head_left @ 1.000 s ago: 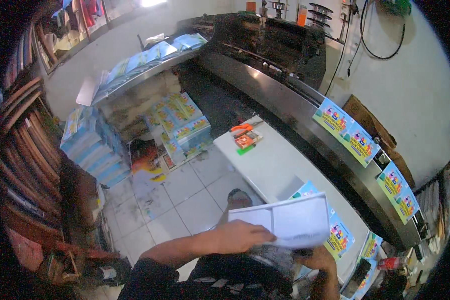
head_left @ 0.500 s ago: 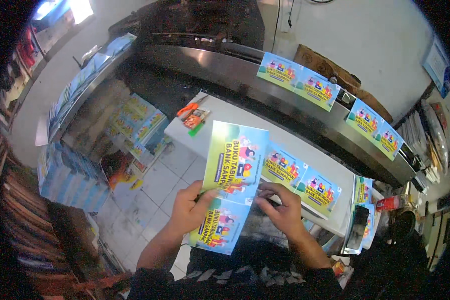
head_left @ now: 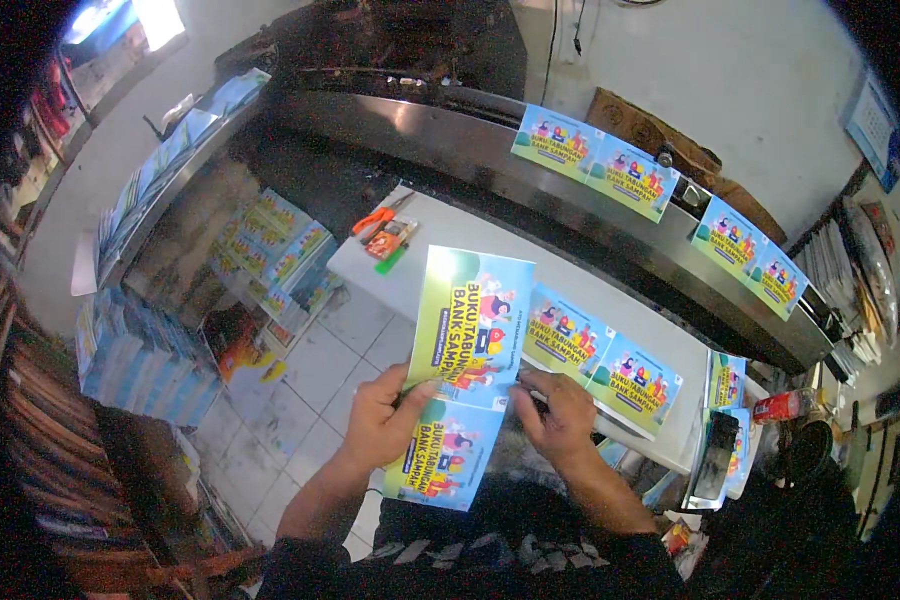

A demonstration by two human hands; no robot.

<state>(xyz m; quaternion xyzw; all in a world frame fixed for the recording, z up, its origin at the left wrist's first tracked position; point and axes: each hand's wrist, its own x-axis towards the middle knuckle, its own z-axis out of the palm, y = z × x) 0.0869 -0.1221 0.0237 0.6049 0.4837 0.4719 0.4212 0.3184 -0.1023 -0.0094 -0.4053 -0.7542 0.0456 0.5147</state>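
A glossy printed cover sheet (head_left: 470, 330), blue, green and yellow with the same cartoon design twice, is held up in front of me. My left hand (head_left: 380, 420) grips its left edge near the middle, thumb on top and fingers behind. At the opposite edge my right hand (head_left: 560, 415) is closed, thumb and bent fingers pinching the sheet's side. Part of those fingers is hidden behind it. Just beyond my right hand, a matching double-print sheet (head_left: 635, 382) lies on the white table (head_left: 370, 268).
Orange-handled scissors (head_left: 372, 220) and a small picture packet (head_left: 386, 240) lie at the table's far left corner. More sheets (head_left: 630, 180) rest along the metal ledge (head_left: 420, 125). Stacked booklets (head_left: 145, 360) stand at left. A dark phone (head_left: 715, 455) and red-labelled bottle (head_left: 780, 406) are at right.
My right hand has shifted slightly inward and closed more against the sheet's edge. The sheet has turned slightly; my left hand keeps its grip in nearly the same place.
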